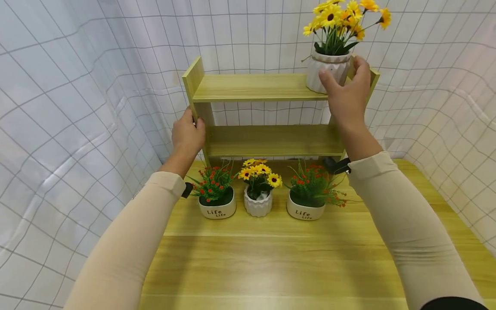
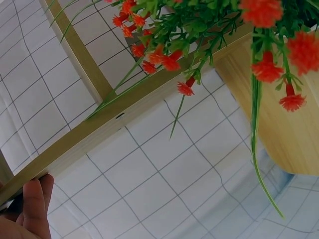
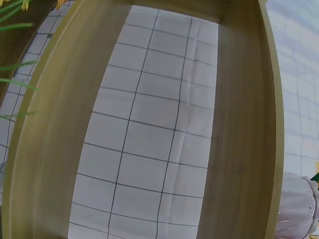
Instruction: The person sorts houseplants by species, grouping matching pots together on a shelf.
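Observation:
A two-tier wooden shelf (image 1: 255, 88) stands at the back of the table. My left hand (image 1: 187, 135) grips its left side panel below the top board; in the left wrist view, fingers (image 2: 35, 209) press the outer face of the panel (image 2: 84, 130). At the top board's right end is a white ribbed flowerpot (image 1: 323, 71) with yellow flowers (image 1: 337, 19). My right hand (image 1: 348, 97) holds this pot, thumb in front and fingers at its right side. The right wrist view catches only the pot's edge (image 3: 295, 206) beyond the shelf boards (image 3: 244, 124).
In front of the shelf, three potted plants line the table (image 1: 271, 262): a left oval pot with red flowers (image 1: 217, 211), a small white pot with yellow flowers (image 1: 258, 206), and a right oval pot with red flowers (image 1: 306, 212). Checked cloth (image 1: 58, 129) hangs around the table.

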The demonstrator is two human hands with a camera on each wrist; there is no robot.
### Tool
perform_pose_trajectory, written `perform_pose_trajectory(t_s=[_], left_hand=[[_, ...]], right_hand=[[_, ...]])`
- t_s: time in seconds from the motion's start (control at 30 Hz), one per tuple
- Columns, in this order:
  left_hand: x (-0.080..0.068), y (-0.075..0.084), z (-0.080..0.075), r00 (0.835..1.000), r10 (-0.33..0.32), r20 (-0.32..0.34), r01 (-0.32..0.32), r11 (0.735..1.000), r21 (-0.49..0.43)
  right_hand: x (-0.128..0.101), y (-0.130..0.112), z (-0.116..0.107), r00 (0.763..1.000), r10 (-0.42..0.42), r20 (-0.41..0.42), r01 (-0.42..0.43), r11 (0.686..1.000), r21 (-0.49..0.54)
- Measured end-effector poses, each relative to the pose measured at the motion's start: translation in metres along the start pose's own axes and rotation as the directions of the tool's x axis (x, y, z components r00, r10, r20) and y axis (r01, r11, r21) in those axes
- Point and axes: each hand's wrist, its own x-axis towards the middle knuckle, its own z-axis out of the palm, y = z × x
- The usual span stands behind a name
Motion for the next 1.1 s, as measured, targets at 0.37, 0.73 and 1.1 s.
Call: perform_pose_trajectory(t_s=[0.37,0.73,1.1], left_hand=[[0.0,-0.001,0.001,1.0,-0.002,-0.003,0.002,1.0,0.001],[0.001,-0.001,0.0,1.0,-0.014,0.011,0.014,1.0,-0.003],[0.001,0.002,0.0,0.999,-0.034,0.028,0.034,0.999,-0.004]], right_hand=[[-0.046,-0.009,-0.005,0.992,-0.117,-0.044,0.12,0.99,0.077],[-0.091,0.001,-0.001,0.98,-0.192,-0.046,0.196,0.975,0.108],[-0.11,0.037,0.012,0.971,-0.231,-0.059,0.238,0.956,0.169]])
